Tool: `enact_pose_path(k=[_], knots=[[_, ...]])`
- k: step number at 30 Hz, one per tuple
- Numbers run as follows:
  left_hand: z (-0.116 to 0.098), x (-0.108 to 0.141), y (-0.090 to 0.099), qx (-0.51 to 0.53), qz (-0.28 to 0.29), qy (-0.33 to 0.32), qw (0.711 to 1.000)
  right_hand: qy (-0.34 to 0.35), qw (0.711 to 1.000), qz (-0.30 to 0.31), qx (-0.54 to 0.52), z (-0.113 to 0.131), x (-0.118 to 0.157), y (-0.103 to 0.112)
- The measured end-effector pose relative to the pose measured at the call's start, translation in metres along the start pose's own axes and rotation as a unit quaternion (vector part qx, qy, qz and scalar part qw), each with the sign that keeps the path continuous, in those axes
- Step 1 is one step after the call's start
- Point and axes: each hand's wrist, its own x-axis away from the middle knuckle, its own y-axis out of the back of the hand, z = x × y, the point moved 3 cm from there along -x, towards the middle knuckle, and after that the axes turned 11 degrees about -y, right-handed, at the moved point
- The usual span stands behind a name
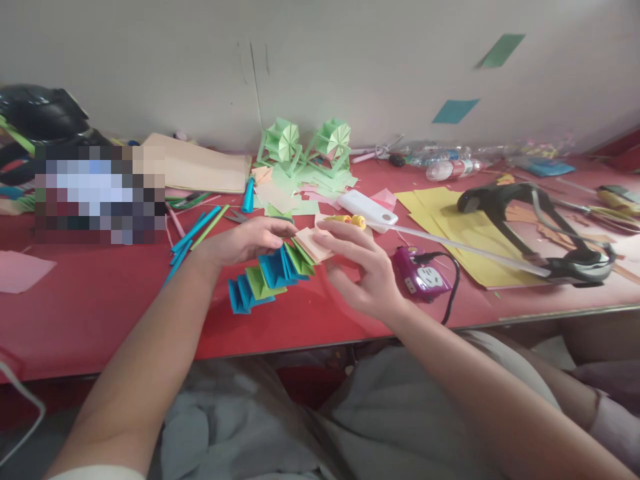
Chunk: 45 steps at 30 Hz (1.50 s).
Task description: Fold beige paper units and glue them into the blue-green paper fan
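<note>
A zigzag-folded paper chain point(277, 269) in blue and green, with a peach folded piece point(313, 245) at its upper right end, hangs slanted above the red table. My left hand point(247, 241) is closed on the chain near its upper end, thumb and fingers at the green and blue folds. My right hand point(361, 270) has its fingers stretched out, their tips touching the peach piece, with the thumb apart below. Behind the hands lies a small yellow rolled item point(353, 221). Grey scissors point(235, 216) lie partly behind my left hand.
Two green paper models point(283, 141) stand near the wall. A white phone-like device point(367, 210), a purple power adapter point(424, 275) with a black cord, yellow sheets point(450, 230) and a black head strap point(530, 213) lie right. Blue paper sticks point(193, 235) lie left.
</note>
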Motion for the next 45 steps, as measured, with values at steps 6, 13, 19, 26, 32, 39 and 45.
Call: enact_pose_path(k=[6, 13, 19, 26, 32, 39, 45], knots=[[-0.003, -0.002, -0.003, 0.017, -0.009, -0.026, 0.999, -0.055, 0.998, 0.040, 0.017, 0.002, 0.000, -0.001], [-0.003, -0.003, -0.006, -0.001, -0.039, -0.067, 0.997, -0.057, 0.998, 0.010, 0.020, -0.001, 0.000, -0.006], [0.000, -0.006, -0.007, -0.009, -0.061, -0.133, 0.989, -0.071, 0.997, 0.002, -0.002, -0.002, 0.001, -0.007], [-0.009, -0.006, -0.015, -0.018, -0.068, -0.145, 0.987, -0.139, 0.990, -0.011, -0.020, -0.010, 0.003, -0.008], [-0.014, -0.005, -0.017, -0.049, -0.093, -0.131, 0.986, -0.093, 0.994, -0.037, 0.034, -0.010, -0.003, -0.004], [-0.012, -0.006, -0.017, -0.043, -0.101, -0.125, 0.986, -0.066, 0.995, -0.044, 0.053, -0.009, -0.002, -0.006], [-0.011, -0.007, -0.016, -0.021, -0.111, -0.123, 0.986, -0.051, 0.996, -0.053, 0.045, -0.007, -0.002, -0.006]])
